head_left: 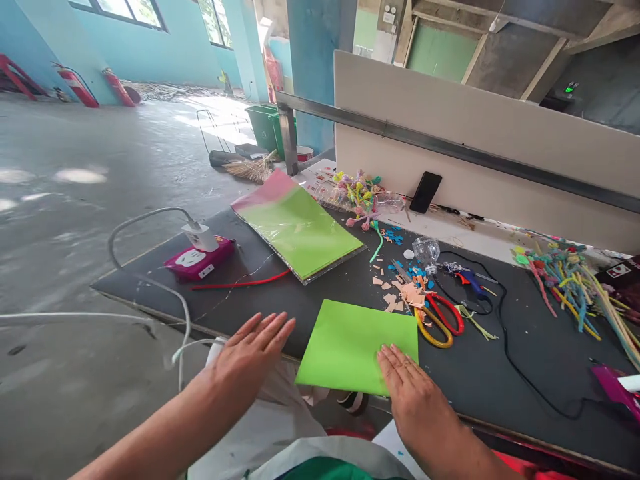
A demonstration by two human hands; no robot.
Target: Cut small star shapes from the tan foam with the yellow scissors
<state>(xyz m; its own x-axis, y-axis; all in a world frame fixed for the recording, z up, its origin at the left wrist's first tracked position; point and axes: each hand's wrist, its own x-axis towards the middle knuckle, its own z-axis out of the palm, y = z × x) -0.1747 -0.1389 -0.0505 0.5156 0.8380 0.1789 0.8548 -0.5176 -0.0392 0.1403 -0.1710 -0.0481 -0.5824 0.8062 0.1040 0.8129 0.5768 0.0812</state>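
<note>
Green paper sheet (350, 347) flat on tabletop (465, 380), near edge under right hand (413, 393): fingers (395, 367) spread, flat on sheet, no grip. Left hand (247, 353) open, empty, just beside sheet. Sheet light, thin, floppy; best pinched at far corners, beyond fingers. Scissors (440, 320) just right of it.

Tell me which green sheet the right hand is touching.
The loose green sheet under the right hand; the other green sheet lies farther away inside a clear plastic sleeve.

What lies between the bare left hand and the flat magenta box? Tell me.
A red pipe cleaner on the dark tabletop, in the head view.
</note>
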